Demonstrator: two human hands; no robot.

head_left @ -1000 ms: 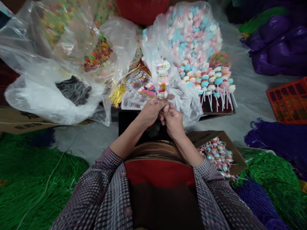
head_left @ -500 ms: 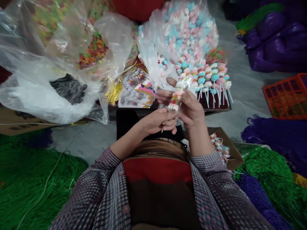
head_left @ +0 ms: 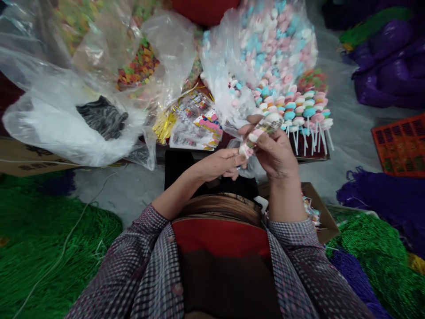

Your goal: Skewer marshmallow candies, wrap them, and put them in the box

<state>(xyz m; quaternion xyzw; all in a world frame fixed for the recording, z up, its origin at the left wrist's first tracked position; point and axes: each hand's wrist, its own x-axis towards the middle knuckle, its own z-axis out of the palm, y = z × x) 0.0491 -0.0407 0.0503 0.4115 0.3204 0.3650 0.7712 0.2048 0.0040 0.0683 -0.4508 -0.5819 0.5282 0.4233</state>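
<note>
By the table (head_left: 227, 140), left fingers (head_left: 236, 159) and right fingers (head_left: 267, 142) pinch wrapped candy (head_left: 256, 134).

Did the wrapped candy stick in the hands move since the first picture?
Yes: the wrapped candy stick has shifted right, away from the printed packets and closer to the pile of candy sticks.

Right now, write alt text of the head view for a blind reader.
The left hand holds the near end of a wrapped candy stick while the right hand holds it farther up, by the front edge of a table. Beyond lie printed wrappers, gold strips, a bag of pastel sweets and, at right, unheld candy sticks.
</note>
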